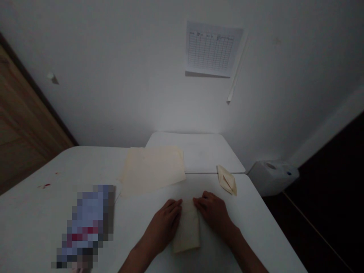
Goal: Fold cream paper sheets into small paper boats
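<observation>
A narrow folded piece of cream paper (pixel 187 231) lies on the white table in front of me. My left hand (pixel 169 220) grips its far left corner, with the fingers bent and pressed together. At the far right corner, my right hand (pixel 212 210) pinches the paper between thumb and fingers. Beyond my left hand is a flat cream sheet (pixel 153 168). A small folded cream paper piece (pixel 226 180) rests near the table's right edge, past my right hand.
The white table (pixel 136 235) meets a wall bearing a printed chart (pixel 210 49). A blurred-out bluish item (pixel 88 220) lies at left. A white plastic container (pixel 270 176) stands on the floor at right. Wooden furniture (pixel 22 106) is at far left.
</observation>
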`<state>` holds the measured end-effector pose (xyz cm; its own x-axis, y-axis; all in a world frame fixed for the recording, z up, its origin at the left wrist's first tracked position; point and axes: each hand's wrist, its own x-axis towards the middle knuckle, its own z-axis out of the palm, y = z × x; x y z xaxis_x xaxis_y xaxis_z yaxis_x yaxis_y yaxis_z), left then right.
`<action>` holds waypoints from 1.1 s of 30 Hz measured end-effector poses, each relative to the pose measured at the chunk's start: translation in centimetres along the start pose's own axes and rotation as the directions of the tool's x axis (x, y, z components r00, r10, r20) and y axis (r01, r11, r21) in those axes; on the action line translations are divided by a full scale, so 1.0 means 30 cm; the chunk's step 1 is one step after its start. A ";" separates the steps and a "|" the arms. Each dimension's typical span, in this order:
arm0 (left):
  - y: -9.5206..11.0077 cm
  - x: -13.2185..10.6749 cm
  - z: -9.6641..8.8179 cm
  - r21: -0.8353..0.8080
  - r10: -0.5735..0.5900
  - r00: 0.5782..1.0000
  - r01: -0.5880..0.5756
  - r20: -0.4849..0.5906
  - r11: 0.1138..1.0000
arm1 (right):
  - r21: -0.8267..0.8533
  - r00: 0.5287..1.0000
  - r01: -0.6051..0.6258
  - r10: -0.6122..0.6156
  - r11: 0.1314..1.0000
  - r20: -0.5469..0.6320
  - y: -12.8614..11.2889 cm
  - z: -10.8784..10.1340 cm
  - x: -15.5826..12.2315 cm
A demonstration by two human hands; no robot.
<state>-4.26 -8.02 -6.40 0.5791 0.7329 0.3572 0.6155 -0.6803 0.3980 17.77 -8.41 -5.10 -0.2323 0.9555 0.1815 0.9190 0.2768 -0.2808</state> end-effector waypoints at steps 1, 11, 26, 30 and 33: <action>0.000 0.000 -0.001 -0.001 0.002 1.000 -0.002 -0.001 1.000 | 0.008 1.000 0.003 -0.003 1.000 0.012 0.006 0.000 0.006; -0.004 0.001 -0.004 0.006 0.021 1.000 -0.021 -0.020 1.000 | 0.213 0.996 0.087 -0.084 0.973 -0.023 0.037 0.013 0.039; -0.012 -0.001 0.002 -0.027 0.005 1.000 -0.005 -0.007 1.000 | 0.315 0.992 0.119 -0.103 0.942 -0.067 0.083 0.059 0.011; -0.009 0.000 0.000 -0.030 0.004 1.000 -0.004 -0.001 1.000 | 0.308 0.993 0.116 -0.114 0.944 -0.024 0.085 0.036 0.011; -0.007 0.002 -0.002 -0.040 0.007 1.000 -0.007 -0.010 0.999 | 0.264 0.990 0.117 -0.133 0.957 0.044 0.086 0.007 0.008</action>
<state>-4.39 -7.83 -6.40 0.5783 0.7281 0.3681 0.5891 -0.6848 0.4290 20.01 -7.47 -5.98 -0.3661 0.9139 0.1756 0.7687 0.4033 -0.4964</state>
